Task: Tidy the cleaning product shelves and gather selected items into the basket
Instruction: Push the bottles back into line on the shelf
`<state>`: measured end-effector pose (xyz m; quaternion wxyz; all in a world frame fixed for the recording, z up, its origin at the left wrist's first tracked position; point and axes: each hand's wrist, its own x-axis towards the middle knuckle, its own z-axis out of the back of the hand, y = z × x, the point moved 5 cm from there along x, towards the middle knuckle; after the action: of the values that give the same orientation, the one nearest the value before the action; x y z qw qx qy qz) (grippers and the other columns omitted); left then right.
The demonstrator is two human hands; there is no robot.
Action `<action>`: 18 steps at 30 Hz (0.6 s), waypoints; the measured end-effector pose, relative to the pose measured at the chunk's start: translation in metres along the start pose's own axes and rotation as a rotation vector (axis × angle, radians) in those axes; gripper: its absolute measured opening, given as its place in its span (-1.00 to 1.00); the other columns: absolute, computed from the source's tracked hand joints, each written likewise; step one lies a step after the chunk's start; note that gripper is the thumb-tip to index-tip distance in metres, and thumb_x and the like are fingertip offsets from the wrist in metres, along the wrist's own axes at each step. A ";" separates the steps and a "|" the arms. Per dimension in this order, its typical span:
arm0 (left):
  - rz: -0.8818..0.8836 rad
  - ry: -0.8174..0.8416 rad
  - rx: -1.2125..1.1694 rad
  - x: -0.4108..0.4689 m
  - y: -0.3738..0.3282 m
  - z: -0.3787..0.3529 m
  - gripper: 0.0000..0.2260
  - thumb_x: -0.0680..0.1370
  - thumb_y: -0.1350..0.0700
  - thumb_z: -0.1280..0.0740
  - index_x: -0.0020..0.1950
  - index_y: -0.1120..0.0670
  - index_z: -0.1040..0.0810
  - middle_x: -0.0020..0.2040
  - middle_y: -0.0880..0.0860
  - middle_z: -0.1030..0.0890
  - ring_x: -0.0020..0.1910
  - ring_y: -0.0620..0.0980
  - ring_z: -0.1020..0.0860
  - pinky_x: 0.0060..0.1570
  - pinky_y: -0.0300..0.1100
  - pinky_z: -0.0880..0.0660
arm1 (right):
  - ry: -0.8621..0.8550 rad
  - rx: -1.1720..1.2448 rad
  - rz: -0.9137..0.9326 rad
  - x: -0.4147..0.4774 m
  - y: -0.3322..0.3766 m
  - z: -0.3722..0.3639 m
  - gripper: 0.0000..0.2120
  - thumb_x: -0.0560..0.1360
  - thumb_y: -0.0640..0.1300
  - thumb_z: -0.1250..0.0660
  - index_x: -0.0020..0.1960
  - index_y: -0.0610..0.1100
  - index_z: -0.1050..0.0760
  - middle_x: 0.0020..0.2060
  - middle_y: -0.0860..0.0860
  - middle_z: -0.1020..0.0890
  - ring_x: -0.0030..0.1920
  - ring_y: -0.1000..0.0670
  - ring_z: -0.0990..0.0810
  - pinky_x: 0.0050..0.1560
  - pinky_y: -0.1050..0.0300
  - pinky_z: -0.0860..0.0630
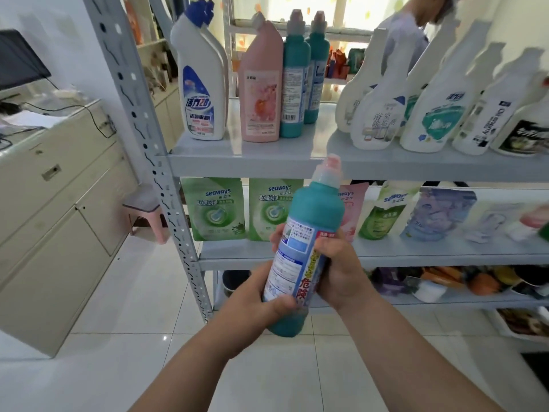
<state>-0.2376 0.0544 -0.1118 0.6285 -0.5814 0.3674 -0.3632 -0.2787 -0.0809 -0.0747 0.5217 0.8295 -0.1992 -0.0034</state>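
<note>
Left hand (258, 301) and right hand (341, 269) both wrapped around tilted teal bottle (309, 233).

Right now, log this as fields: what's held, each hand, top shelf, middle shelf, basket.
held: teal bottle, tilted, cap up
left hand: grips its lower part
right hand: grips its middle
top shelf: white blue-capped bottle, pink bottle, two teal bottles, white bottles at right
middle shelf: green pouches, other pouches
basket: not in view
</note>
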 end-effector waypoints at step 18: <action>-0.347 -0.249 0.355 0.149 -0.140 -0.007 -0.55 0.54 -0.47 -0.01 0.35 -0.42 -0.43 0.25 -0.24 -0.60 0.26 -0.22 -0.55 0.26 -0.02 -0.54 | -0.187 -0.274 0.371 0.083 0.150 0.070 -0.42 0.38 0.04 -0.59 0.36 0.09 -0.51 0.18 -0.07 -0.67 0.17 -0.13 -0.69 0.07 -0.01 -0.65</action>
<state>-0.1785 -0.0892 0.0213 0.6892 -0.5568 0.1127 -0.4499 -0.2666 -0.2249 0.0401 0.6005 0.6962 -0.3932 -0.0115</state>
